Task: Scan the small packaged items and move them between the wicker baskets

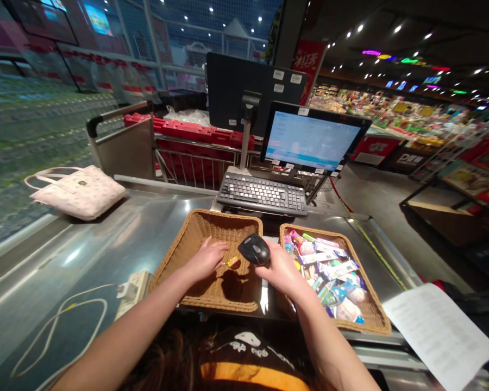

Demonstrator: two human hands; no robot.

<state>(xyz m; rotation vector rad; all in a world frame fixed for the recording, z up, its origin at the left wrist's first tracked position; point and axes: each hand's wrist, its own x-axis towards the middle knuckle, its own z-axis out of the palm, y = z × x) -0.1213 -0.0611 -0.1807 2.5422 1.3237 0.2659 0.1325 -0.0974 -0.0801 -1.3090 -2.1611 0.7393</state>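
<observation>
My left hand (206,259) is closed on a small orange wrapped sweet (233,263), held over the left wicker basket (195,231). Just to the right of the sweet, my right hand (281,269) grips a black handheld barcode scanner (255,248) whose head points down toward it. The right wicker basket (375,317) is full of several small colourful packaged items (330,271).
A keyboard (263,194) and a lit screen (312,140) stand behind the baskets on the steel counter (106,239). A pale handbag (79,190) lies far left, a power strip with white cable (132,288) near left, a printed sheet (440,331) at right. Red shopping carts (195,146) stand behind.
</observation>
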